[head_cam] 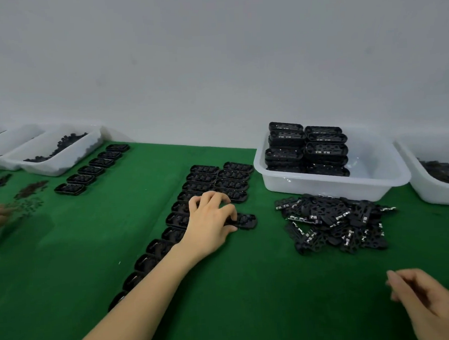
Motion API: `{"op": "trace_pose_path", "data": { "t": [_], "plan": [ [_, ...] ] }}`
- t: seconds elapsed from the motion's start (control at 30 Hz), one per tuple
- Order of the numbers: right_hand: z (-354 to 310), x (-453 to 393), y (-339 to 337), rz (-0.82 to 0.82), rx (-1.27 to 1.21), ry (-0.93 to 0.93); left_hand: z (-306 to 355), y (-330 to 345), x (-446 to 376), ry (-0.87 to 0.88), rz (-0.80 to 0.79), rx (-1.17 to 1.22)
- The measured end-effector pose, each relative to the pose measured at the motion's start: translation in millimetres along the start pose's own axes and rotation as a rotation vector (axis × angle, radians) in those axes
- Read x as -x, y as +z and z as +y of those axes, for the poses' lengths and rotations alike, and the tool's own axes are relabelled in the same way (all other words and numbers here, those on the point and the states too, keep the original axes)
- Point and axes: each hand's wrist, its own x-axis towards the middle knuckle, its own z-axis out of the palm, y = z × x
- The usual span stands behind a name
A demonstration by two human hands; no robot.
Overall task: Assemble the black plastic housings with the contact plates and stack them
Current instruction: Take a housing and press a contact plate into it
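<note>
Housings lie in two close rows on the green tabletop [66,258], and the left hand [211,223] curls its fingers round one black housing [245,221] just off the right-hand row. Dragging it could, I judge, knock the neighbours out of line, since the wrist lies over the left row [154,247]. The right hand [428,302] hangs loosely curled and empty, well apart from the heap of contact plates [334,223]; a hurried grab there may tangle several. Finished stacks sit in the white tub [332,184], stepped and liable to topple
</note>
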Motion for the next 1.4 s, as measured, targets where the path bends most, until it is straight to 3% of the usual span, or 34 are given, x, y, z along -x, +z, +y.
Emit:
{"op": "trace_pose_path", "data": {
  "t": [0.2, 0.37, 0.63, 0.73, 0.87, 1.07, 1.17, 1.3, 1.4],
  "plan": [
    [3, 1, -3, -0.046, 0.017, -0.032, 77, -4, 57, 0.118, 0.067, 0.226],
    [4, 2, -3, -0.035, 0.032, -0.081, 129, -4, 89, 0.159, 0.022, 0.446],
    [5, 2, -1, -0.016, 0.039, -0.095, 135, -11, 75, 0.105, 0.004, 0.53],
    [4, 2, 0, -0.022, 0.063, -0.093, 137, -11, 46, 0.069, 0.096, 0.374],
    [5, 2, 0, -0.008, 0.066, -0.096, 146, -1, 14, 0.104, 0.041, 0.031],
    [6, 2, 1, -0.017, 0.095, -0.103, 145, -1, 14, 0.157, 0.257, -0.012],
    [1, 8, 3, 0.001, 0.082, -0.164, 139, -12, 23, 0.066, 0.325, 0.175],
    [-12, 18, 8, -0.03, -0.042, -0.307, 144, -30, 37, -0.15, 0.061, 0.802],
    [-17, 20, 10, -0.104, -0.197, -0.23, 149, -36, 46, -0.142, -0.052, 0.912]
  ]
}}
